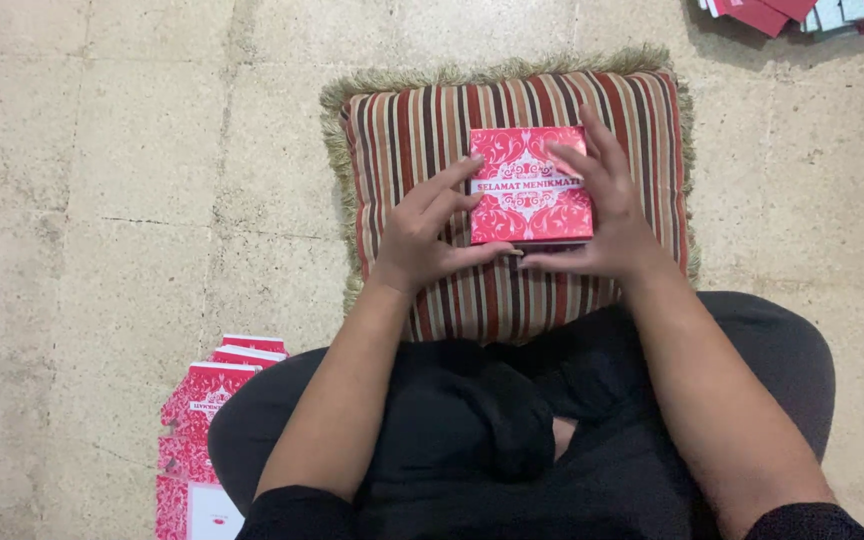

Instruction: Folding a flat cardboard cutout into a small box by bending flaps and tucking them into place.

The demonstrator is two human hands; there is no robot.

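The pale stone floor (102, 150) fills most of the frame, with thin cracks and joints across it. In the lower middle sit the person's crossed legs in black cloth (472, 420). Above them, in the centre of the frame, a striped cushion (422, 130) with a green fringe lies flat on the floor. On the cushion, a little right of its middle, rests a small red box (530, 185) with a white ornament pattern on its lid. The left hand (427, 235) touches the left edge of the box, its fingers slightly spread, the thumb pointing right below the box. The right hand (607, 215) lies over the right side of the lid, fingers spread. At the lower left of the frame lies a pile of flat red cartons (197, 440); at the upper right corner, more red and pale sheets (802, 14).
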